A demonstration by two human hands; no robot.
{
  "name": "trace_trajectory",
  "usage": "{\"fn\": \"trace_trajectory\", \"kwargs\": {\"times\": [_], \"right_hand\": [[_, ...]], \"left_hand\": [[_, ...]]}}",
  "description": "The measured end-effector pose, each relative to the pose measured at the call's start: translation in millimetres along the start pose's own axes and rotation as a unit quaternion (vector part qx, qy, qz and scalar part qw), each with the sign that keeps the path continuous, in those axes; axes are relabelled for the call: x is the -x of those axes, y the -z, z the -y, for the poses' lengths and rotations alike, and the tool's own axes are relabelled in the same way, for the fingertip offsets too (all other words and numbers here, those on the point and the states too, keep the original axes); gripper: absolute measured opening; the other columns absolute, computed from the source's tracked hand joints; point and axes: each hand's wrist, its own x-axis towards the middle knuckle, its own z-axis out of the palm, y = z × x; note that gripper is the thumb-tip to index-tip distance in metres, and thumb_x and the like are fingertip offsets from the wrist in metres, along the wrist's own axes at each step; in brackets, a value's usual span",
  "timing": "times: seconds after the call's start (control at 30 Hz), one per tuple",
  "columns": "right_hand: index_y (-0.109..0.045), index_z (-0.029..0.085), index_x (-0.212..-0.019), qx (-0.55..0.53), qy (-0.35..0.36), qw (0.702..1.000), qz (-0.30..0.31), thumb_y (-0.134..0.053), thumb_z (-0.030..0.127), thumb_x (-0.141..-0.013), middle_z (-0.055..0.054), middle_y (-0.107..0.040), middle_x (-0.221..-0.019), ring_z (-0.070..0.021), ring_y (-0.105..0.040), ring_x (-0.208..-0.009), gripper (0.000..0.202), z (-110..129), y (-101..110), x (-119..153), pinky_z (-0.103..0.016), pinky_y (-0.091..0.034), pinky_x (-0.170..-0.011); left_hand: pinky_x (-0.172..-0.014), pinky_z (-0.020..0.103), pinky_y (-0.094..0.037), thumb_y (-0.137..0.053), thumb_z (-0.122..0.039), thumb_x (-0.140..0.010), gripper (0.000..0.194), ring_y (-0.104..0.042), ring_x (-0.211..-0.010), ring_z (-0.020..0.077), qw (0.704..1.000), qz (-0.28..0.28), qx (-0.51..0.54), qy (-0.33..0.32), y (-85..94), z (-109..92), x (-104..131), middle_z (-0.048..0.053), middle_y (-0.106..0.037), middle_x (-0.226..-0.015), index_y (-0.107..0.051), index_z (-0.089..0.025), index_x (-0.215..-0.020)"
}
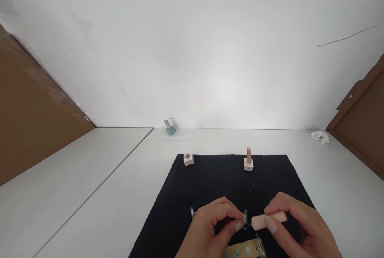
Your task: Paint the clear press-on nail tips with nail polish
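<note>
A small clear piece (pixel 245 219), perhaps a nail tip, is pinched between the thumb and finger of my left hand (pixel 214 224). My right hand (pixel 300 226) grips a pale pink polish cap (pixel 268 220), its brush end pointing left at the clear piece. Whether the brush touches it is too small to tell. Below my hands lies a yellowish strip (pixel 244 249) with light blue dots and a clear piece at its right end. Another clear piece (pixel 192 212) shows just left of my left hand.
On the black cloth (pixel 216 182) stand an uncapped white bottle (pixel 188 159) and a pink-capped bottle (pixel 248 164). A teal bottle (pixel 171 129) leans near the white wall. Crumpled white tissue (pixel 321 136) lies at right, with brown panels on both sides.
</note>
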Motion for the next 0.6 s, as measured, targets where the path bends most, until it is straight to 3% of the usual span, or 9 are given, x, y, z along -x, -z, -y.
{"fn": "trace_trajectory", "kwargs": {"times": [0.07,0.2,0.37,0.5,0.6], "right_hand": [[-0.066,0.027,-0.083,-0.002,-0.02,1.0,0.02,-0.063,0.033,-0.098,0.003,-0.07,-0.069,-0.0136,-0.068,-0.057,0.016,1,-1,0,-0.018,-0.054,-0.056],[-0.067,0.029,-0.088,0.002,-0.08,0.996,-0.05,-0.064,0.034,-0.098,0.005,-0.073,-0.075,-0.013,-0.07,-0.064,0.012,1,-4,-1,-0.016,-0.054,-0.059],[-0.067,0.029,-0.082,-0.017,-0.063,0.998,-0.009,-0.065,0.036,-0.095,0.006,-0.07,-0.07,-0.0128,-0.066,-0.058,0.015,0,-4,-3,-0.019,-0.051,-0.056],[-0.07,0.029,-0.089,0.008,-0.181,0.978,-0.105,-0.065,0.045,-0.095,0.002,-0.074,-0.076,-0.0152,-0.067,-0.062,0.017,-7,1,-5,-0.021,-0.055,-0.059],[-0.071,0.028,-0.098,-0.06,-0.235,0.966,-0.091,-0.065,0.052,-0.095,0.001,-0.07,-0.072,-0.0141,-0.06,-0.054,0.026,-10,2,-2,-0.022,-0.053,-0.053]], "left_hand": [[-0.072,0.024,-0.052,-0.065,-0.015,-0.087,0.019,-0.071,-0.079,0.0189,1.0,0.0,-0.002,0.005,-0.6,-1,-1,0.004,-0.075,-0.087,-0.081,-0.022,-0.081],[-0.071,0.024,-0.051,-0.064,-0.016,-0.086,0.019,-0.07,-0.078,0.0196,1.0,0.003,0.0,0.02,-2.3,-3,-2,0.004,-0.075,-0.085,-0.08,-0.021,-0.078],[-0.072,0.025,-0.05,-0.067,-0.015,-0.082,0.016,-0.068,-0.076,0.0191,0.999,0.004,0.031,0.017,-1.6,-4,-3,0.003,-0.074,-0.081,-0.081,-0.021,-0.075],[-0.075,0.025,-0.052,-0.072,-0.014,-0.082,0.014,-0.068,-0.076,0.0178,0.993,0.017,0.106,0.039,-0.1,-6,-1,0.001,-0.074,-0.078,-0.081,-0.021,-0.074],[-0.075,0.026,-0.054,-0.08,-0.02,-0.081,0.006,-0.071,-0.075,0.0175,0.977,0.033,0.198,0.075,-1.0,-4,0,0.001,-0.077,-0.079,-0.083,-0.021,-0.077]]}}
